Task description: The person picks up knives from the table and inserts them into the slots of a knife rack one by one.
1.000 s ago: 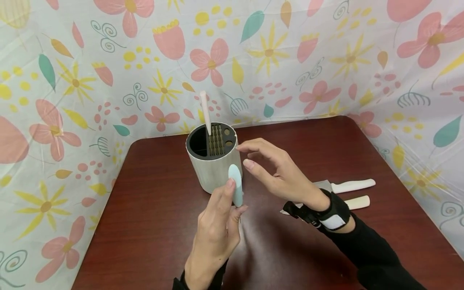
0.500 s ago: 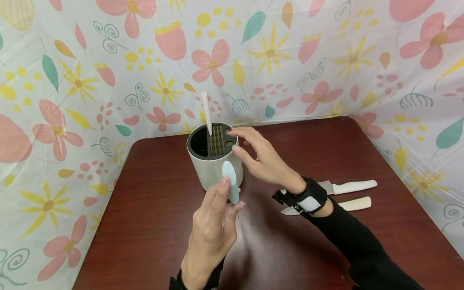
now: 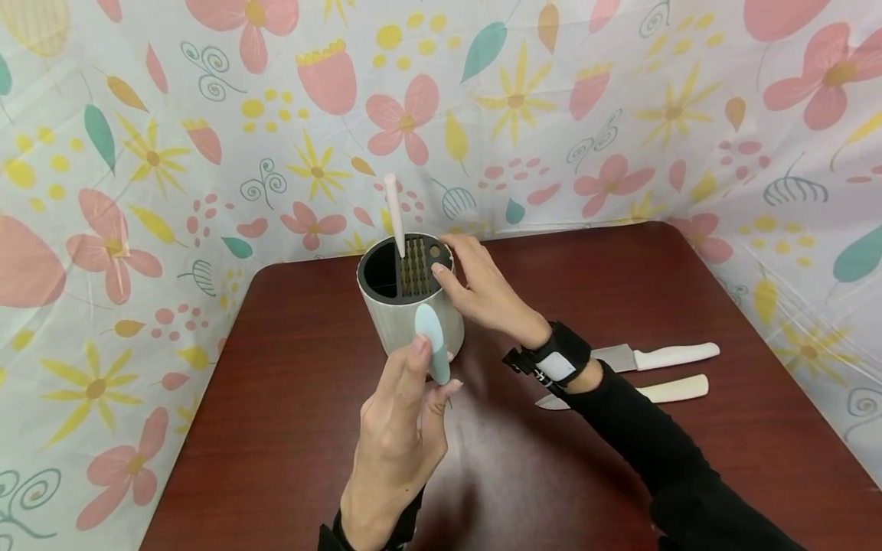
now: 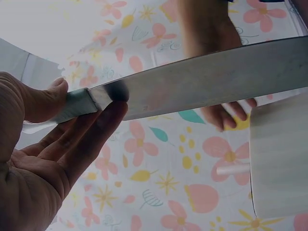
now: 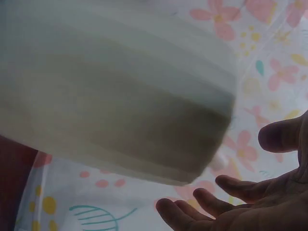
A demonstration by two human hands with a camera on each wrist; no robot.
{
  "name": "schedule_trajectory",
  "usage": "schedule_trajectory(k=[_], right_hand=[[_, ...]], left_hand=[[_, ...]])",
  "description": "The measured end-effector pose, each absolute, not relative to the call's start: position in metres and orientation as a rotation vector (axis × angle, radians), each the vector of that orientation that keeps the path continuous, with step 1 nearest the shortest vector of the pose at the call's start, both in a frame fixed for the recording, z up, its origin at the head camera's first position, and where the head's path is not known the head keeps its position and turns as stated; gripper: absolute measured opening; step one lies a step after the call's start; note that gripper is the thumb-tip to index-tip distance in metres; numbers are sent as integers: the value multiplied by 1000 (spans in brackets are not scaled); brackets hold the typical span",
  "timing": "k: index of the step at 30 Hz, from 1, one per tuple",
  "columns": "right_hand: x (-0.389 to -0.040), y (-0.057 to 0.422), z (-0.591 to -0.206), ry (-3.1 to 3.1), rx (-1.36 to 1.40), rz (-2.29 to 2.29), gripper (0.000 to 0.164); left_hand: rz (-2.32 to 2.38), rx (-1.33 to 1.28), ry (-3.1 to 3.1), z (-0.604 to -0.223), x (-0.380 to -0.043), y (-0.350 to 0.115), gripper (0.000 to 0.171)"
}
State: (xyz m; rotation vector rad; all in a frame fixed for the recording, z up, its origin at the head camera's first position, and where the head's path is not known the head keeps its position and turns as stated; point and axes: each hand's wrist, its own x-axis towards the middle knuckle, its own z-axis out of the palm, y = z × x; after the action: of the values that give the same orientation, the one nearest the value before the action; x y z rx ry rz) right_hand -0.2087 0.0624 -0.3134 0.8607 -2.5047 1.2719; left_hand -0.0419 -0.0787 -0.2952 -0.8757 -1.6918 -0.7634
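Note:
My left hand (image 3: 396,444) pinches the light blue handle (image 3: 432,344) of a knife between thumb and fingers. Seen from the left wrist, the knife's broad steel blade (image 4: 207,79) stretches toward the pale knife block (image 4: 281,154), and a fingertip lies along the blade's heel. The round knife block (image 3: 406,325) stands on the table with a black slotted top. At its right rim is my right hand (image 3: 485,291), thumb over the top's edge. The right wrist view shows that hand's fingers (image 5: 231,187) spread and loosely bent beside the block's end.
A pink-handled knife (image 3: 395,214) stands in the block, its handle up. Two knives, one with a white handle (image 3: 675,355) and one with a cream handle (image 3: 678,389), lie on the brown table (image 3: 276,428) at right. A flowered cloth (image 3: 517,145) hangs behind.
My right hand has moved left and slightly up, from beside the knife block to its right rim. My left hand has shifted a little left with the blue-handled knife.

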Motion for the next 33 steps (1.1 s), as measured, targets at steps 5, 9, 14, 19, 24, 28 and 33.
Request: schedule_trajectory(k=[5,9,14,19,24,28,33], right_hand=[[-222,57,-319,-2561,825,1262,54],[-229,56,-326,-2610,791,1272,56],[-231,55,-336,-2652,762,1312,59],[-231,51,-340,-2646,757,1378,61],[-232,47,-348,-2634,753,1487,63],[-234,43,-359,-2571,729,1571,59],[-236,35,-372,-2489,620,1599,52]], left_hand=[[-761,-874,-1670,-293,-44,-80,62],[-749,-868,-1667,-292,-43,-82,63],[-735,-859,-1668,-291,-43,-85,66],[-711,-845,-1668,-290,-42,-88,67],[-691,-847,-1648,-289,-42,-90,67],[-694,-847,-1634,-287,-42,-91,66],[-684,-851,-1621,-286,-42,-92,67]])
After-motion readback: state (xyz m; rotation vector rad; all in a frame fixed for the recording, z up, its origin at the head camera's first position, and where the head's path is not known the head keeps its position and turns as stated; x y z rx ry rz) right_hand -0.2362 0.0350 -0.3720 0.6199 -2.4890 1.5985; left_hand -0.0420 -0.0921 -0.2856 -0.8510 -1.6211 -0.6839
